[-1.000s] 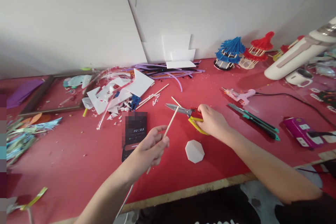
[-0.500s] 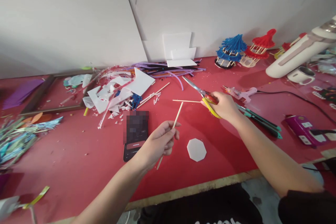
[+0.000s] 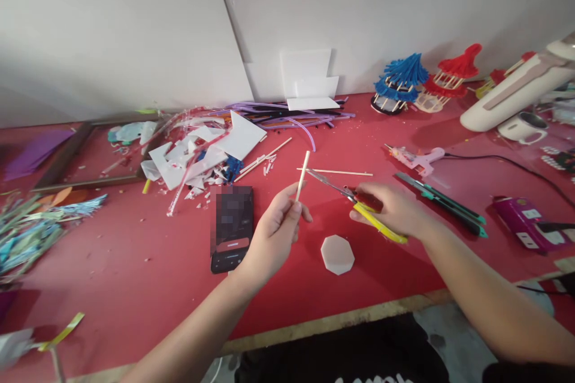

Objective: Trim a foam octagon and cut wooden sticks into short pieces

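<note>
Between the thumb and fingers of my left hand [image 3: 279, 224] is a thin wooden stick [image 3: 303, 175], tilted with its top end up. My right hand [image 3: 395, 206] grips the yellow and red handles of a pair of scissors [image 3: 335, 188]. The scissor blades point left and their tips are close to the stick; whether they touch it I cannot tell. Behind the blades a second wooden stick [image 3: 354, 173] lies on the red table [image 3: 269, 305]. A white octagonal piece [image 3: 338, 254] lies in front of my hands.
A phone [image 3: 231, 227] lies left of my left hand, with white scraps [image 3: 197, 152] behind it. To the right are a glue gun [image 3: 417, 158], box cutters [image 3: 440, 200] and a purple power strip [image 3: 525, 221]. Small blue [image 3: 398, 87] and red [image 3: 449, 81] tiered models stand at the back.
My right hand has drawn the scissors nearer and swung the tips toward the stick in my left hand. The left hand has raised its stick a little and turned it.
</note>
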{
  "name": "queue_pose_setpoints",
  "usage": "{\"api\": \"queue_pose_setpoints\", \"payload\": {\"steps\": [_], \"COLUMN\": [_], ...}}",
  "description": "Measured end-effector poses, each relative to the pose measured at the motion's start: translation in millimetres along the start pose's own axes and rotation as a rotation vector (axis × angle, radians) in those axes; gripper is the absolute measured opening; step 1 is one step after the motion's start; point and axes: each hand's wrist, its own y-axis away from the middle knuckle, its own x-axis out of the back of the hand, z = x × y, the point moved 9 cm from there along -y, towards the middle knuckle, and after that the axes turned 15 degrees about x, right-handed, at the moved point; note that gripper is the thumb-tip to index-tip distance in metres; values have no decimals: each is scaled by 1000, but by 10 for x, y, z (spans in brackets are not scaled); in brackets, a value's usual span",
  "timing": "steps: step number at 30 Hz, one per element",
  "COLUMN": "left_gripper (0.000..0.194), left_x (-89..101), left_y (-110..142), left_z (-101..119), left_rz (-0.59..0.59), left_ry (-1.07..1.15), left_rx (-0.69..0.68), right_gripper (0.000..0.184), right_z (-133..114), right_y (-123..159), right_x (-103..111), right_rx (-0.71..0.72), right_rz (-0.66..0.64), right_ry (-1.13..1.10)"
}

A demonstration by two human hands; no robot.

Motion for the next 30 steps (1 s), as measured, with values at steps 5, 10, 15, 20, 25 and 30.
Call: {"api": "queue_pose_setpoints", "payload": {"steps": [5,10,15,20,25,30], "left_gripper": [38,38,39,38,38,38], "left_x": [10,114,91,63,457,1113], "left_y": [7,-1,-11,-15,74,330], "left_z": [-18,18,9,1,236,343], "left_rz": [11,58,40,54,312,621], "left_ry": [-83,-16,-153,-283,-563,-1042], "left_rx": [-18,-23,-14,-35,-178,-314], "right_gripper": [33,28,32,37,36,34], "right_z": [55,106,85,138,240,358], "right_y": [-11,0,-15,-37,-40,14], "right_x": [-21,10,-36,-87,-58,-59], "right_rx": [4,5,2,-64,-86,-99], "right_rz": [-1,4,-57,-63,25,44], "right_ry": [-25,30,-15,-106,-171,-237]}}
